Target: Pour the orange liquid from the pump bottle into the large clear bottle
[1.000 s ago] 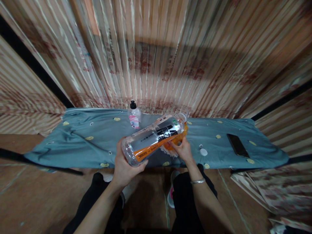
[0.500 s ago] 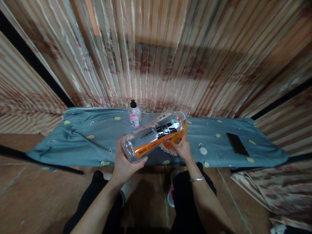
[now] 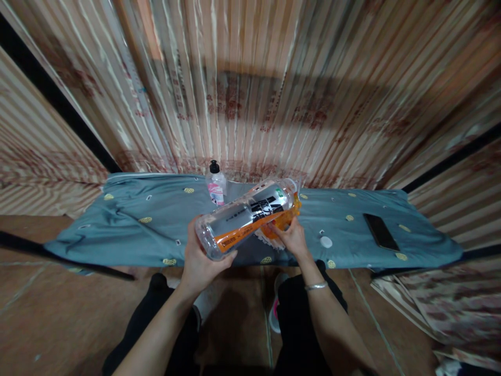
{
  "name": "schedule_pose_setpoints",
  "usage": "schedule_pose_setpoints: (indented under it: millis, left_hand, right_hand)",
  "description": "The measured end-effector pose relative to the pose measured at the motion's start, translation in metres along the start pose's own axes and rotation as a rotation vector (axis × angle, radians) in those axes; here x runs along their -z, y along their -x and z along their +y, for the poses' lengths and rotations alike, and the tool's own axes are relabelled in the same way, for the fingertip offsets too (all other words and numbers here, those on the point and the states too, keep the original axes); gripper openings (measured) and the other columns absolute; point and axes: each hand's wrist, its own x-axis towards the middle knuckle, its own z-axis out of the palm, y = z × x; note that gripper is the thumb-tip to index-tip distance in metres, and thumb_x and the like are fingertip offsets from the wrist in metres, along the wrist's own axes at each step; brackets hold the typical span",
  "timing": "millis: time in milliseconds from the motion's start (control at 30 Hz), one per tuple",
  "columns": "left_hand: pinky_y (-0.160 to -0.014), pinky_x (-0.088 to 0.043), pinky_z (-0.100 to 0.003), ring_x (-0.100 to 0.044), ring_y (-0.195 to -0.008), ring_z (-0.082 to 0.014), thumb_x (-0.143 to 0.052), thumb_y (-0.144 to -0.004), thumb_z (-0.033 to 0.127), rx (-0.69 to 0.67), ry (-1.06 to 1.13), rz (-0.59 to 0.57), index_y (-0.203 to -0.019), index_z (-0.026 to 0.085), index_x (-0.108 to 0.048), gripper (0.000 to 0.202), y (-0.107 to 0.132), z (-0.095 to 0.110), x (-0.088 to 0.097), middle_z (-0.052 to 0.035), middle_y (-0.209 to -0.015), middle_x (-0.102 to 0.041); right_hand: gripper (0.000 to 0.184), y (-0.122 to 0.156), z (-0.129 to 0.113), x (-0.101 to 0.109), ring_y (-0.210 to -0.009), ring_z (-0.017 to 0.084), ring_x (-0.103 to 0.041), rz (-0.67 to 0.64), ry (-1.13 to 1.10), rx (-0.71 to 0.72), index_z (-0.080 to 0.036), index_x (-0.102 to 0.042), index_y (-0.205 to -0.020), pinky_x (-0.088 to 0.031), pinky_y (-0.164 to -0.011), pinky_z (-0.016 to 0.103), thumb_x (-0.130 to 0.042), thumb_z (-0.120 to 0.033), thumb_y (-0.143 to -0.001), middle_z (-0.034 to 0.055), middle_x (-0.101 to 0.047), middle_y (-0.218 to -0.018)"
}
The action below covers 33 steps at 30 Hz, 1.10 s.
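Observation:
My left hand (image 3: 203, 261) is wrapped round the base of a large clear plastic bottle (image 3: 242, 219) with a silver and orange label. The bottle lies tilted in the air, its neck raised toward the right. Close to the neck, my right hand (image 3: 291, 235) grips an orange translucent thing (image 3: 279, 230), partly hidden behind the bottle; I cannot tell its kind. Below it shows a pale frilled edge (image 3: 270, 240). On the cloth right of my right hand lies a white round cap (image 3: 326, 242).
A small clear bottle with black top and pink label (image 3: 215, 190) stands behind the large one. A dark phone (image 3: 380, 231) lies at the right on the blue-green cloth (image 3: 129, 230). Striped curtains (image 3: 250, 104) hang behind, with black poles (image 3: 58, 94) at the sides.
Almost nothing differs. Both hands keep their hold, and the bottle stays in nearly the same tilted position.

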Motion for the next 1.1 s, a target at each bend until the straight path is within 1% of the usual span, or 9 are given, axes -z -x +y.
schedule_pose_setpoints:
  millis: [233, 500, 633, 700, 800, 933, 1100]
  left_hand:
    - [-0.09, -0.063, -0.042, -0.074, -0.102, -0.0269, -0.088, -0.058, 0.045, -0.004, 0.005, -0.002, -0.13, 0.02, -0.05, 0.085, 0.0005, 0.0019, 0.0002, -0.0081, -0.115, -0.069]
    - [-0.091, -0.063, -0.043, -0.074, -0.103, -0.0278, -0.087, -0.06, 0.044, -0.045, -0.029, 0.011, -0.129, 0.02, -0.051, 0.082, 0.0002, 0.0017, -0.0002, -0.0089, -0.116, -0.07]
    - [-0.087, -0.064, -0.042, -0.075, -0.099, -0.027, -0.086, -0.062, 0.041, -0.06, -0.004, 0.009, -0.128, 0.02, -0.051, 0.078, 0.0005, 0.0032, -0.0005, -0.0083, -0.113, -0.072]
    - [-0.086, -0.065, -0.041, -0.075, -0.098, -0.0267, -0.086, -0.062, 0.04, -0.052, 0.002, 0.006, -0.128, 0.02, -0.051, 0.078, 0.0007, 0.0037, -0.0004, -0.0081, -0.113, -0.072]
    - [-0.089, -0.064, -0.042, -0.075, -0.101, -0.0268, -0.087, -0.06, 0.04, -0.027, 0.003, -0.001, -0.129, 0.02, -0.05, 0.081, 0.0007, 0.0037, -0.0003, -0.0084, -0.115, -0.071]
    - [-0.092, -0.062, -0.043, -0.074, -0.103, -0.0278, -0.088, -0.057, 0.043, 0.006, -0.001, -0.002, -0.129, 0.021, -0.05, 0.084, 0.0005, 0.0037, -0.0005, -0.0086, -0.115, -0.07]
    - [-0.089, -0.063, -0.045, -0.074, -0.101, -0.0288, -0.088, -0.058, 0.043, 0.005, 0.025, -0.008, -0.127, 0.022, -0.049, 0.082, -0.0001, 0.0054, 0.0001, -0.009, -0.113, -0.07]
  right_hand:
    - [0.076, -0.0005, 0.0017, -0.0013, -0.099, 0.036, -0.076, 0.012, -0.029, 0.02, -0.02, -0.061, -0.116, -0.06, -0.083, 0.045, -0.078, -0.073, -0.065, 0.0145, -0.08, -0.106]
    - [0.074, -0.0018, 0.0074, -0.0044, -0.096, 0.037, -0.076, 0.028, -0.01, 0.027, -0.021, -0.061, -0.112, -0.06, -0.08, 0.046, -0.078, -0.074, -0.064, 0.0141, -0.079, -0.102]
    - [0.074, -0.0014, 0.0064, -0.0047, -0.096, 0.036, -0.076, 0.028, -0.029, 0.027, -0.021, -0.061, -0.113, -0.06, -0.081, 0.046, -0.078, -0.073, -0.064, 0.0141, -0.079, -0.103]
    - [0.075, -0.0014, 0.0055, -0.0045, -0.095, 0.036, -0.076, 0.025, -0.027, 0.026, -0.021, -0.061, -0.114, -0.06, -0.081, 0.046, -0.078, -0.074, -0.064, 0.0136, -0.079, -0.102]
    - [0.076, -0.0017, 0.0044, -0.0037, -0.095, 0.036, -0.076, 0.023, -0.015, 0.019, -0.021, -0.06, -0.114, -0.06, -0.081, 0.046, -0.077, -0.076, -0.064, 0.0131, -0.079, -0.101]
    - [0.079, -0.0014, 0.0033, -0.0025, -0.098, 0.036, -0.076, 0.011, -0.028, 0.027, -0.02, -0.06, -0.115, -0.06, -0.083, 0.046, -0.076, -0.078, -0.064, 0.014, -0.079, -0.105]
    - [0.078, -0.0006, 0.0031, -0.0027, -0.099, 0.037, -0.076, 0.016, -0.036, 0.033, -0.02, -0.06, -0.116, -0.06, -0.083, 0.046, -0.077, -0.076, -0.065, 0.0142, -0.079, -0.104]
